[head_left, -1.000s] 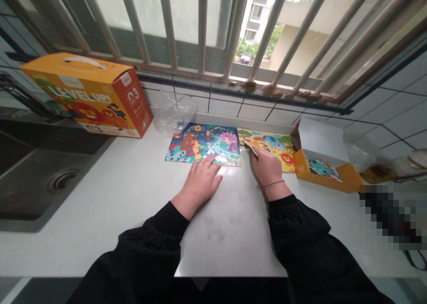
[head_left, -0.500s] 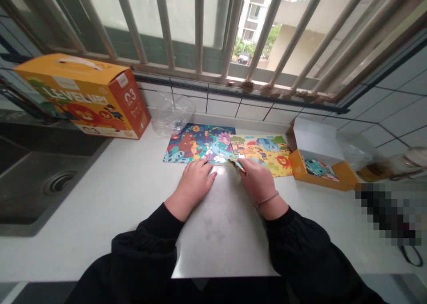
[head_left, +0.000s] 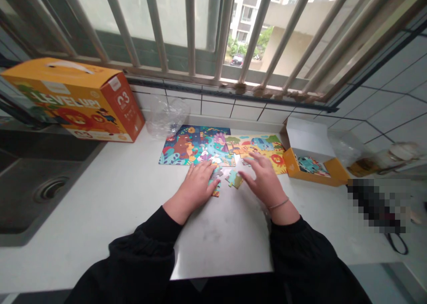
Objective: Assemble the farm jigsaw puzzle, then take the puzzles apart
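Observation:
Two joined puzzle pictures lie flat on the white counter: a dark blue and purple one (head_left: pixel 196 146) at left, a yellow one with a lion (head_left: pixel 267 150) at right. My left hand (head_left: pixel 199 184) rests palm down below the blue picture, fingers spread, over some loose pieces (head_left: pixel 216 192) that show beside its thumb. My right hand (head_left: pixel 262 175) is open just below the yellow picture, its thumb near a green and teal loose piece (head_left: pixel 235 179). Another small piece is partly hidden under its fingertips.
A large orange box (head_left: pixel 76 101) stands at the back left beside a sink (head_left: pixel 50 190). Crumpled clear plastic (head_left: pixel 167 117) lies by the wall. An open orange box (head_left: pixel 315 168) with pieces inside sits at right, near a jar (head_left: pixel 373 164) and a pixelated dark object.
My right hand has let go of the pieces it held and opened. Loose pieces now lie between my hands. The camera view has shifted slightly.

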### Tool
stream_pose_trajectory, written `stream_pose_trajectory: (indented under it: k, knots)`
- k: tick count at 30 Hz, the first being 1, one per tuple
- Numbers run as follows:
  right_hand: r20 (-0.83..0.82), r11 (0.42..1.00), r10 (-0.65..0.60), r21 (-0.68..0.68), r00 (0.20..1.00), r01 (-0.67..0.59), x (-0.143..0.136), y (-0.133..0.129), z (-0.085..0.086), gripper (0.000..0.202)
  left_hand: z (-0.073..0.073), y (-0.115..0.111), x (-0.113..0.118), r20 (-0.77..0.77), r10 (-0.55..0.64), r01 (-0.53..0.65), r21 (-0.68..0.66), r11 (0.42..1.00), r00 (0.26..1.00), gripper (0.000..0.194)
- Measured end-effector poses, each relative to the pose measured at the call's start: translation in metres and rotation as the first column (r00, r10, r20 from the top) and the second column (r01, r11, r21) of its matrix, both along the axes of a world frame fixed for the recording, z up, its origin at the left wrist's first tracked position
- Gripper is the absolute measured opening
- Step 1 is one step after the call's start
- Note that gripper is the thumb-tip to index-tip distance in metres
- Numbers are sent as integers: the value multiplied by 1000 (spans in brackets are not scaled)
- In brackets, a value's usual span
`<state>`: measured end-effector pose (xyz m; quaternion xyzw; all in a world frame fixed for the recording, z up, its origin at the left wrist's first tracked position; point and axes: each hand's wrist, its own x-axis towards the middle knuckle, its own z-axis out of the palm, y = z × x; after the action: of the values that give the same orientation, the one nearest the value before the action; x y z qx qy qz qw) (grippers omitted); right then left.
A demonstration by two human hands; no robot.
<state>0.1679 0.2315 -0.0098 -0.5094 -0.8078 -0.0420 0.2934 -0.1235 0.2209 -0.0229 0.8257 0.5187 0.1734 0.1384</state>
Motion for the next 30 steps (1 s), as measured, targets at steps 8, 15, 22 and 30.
stream_pose_trajectory:
  k: [8,15,22,30]
  knots:
    - [124,732,-681,73,722,677,114,-4,-7,66,11,-9,19,-87,-168,166,-31,986,982,55]
    - [108,739,-666,-40,738,673,130,1,-12,39,13,0,88,-158,-317,335,100,937,935,54]
    - [55,704,-708,-20,704,710,129,3,-14,39,5,11,154,-182,-365,377,31,926,913,73]
    - [-21,673,-739,24,673,739,140,9,-19,38,0,9,147,-174,-347,364,79,928,922,62]
